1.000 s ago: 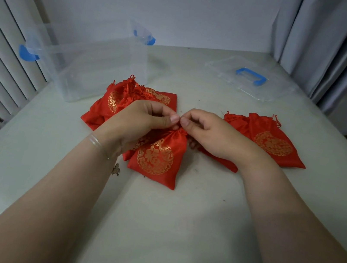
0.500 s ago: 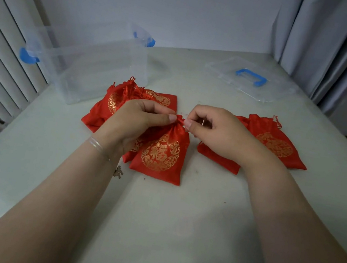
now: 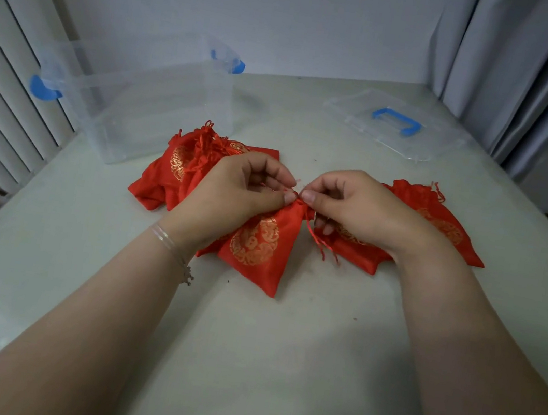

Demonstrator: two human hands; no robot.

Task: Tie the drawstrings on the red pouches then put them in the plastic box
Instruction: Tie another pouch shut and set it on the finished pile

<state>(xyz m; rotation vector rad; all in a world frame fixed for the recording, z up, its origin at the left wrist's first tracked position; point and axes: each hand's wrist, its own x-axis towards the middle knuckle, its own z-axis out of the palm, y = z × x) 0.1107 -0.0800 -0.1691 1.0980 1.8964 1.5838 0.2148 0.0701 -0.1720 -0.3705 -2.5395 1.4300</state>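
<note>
1. Fingers of the left hand [image 3: 231,193] and right hand [image 3: 358,210] curl inward, thumb and forefinger tips pinching the thin red drawstrings [image 3: 317,241] at the gathered neck of the middle red pouch [image 3: 259,248]; loose cord ends trail beside the right hand.
2. The clear plastic box [image 3: 145,104], with blue latches, stands open at far left with nothing visible inside; its clear lid [image 3: 396,126], blue-handled, lies apart at far right.
3. The held pouch lies on the pale table [image 3: 275,369], centre, bearing a round gold floral emblem.
4. It is satiny red fabric, like the pouch pile [image 3: 181,171] behind the left hand and another pouch [image 3: 441,226] under the right.
</note>
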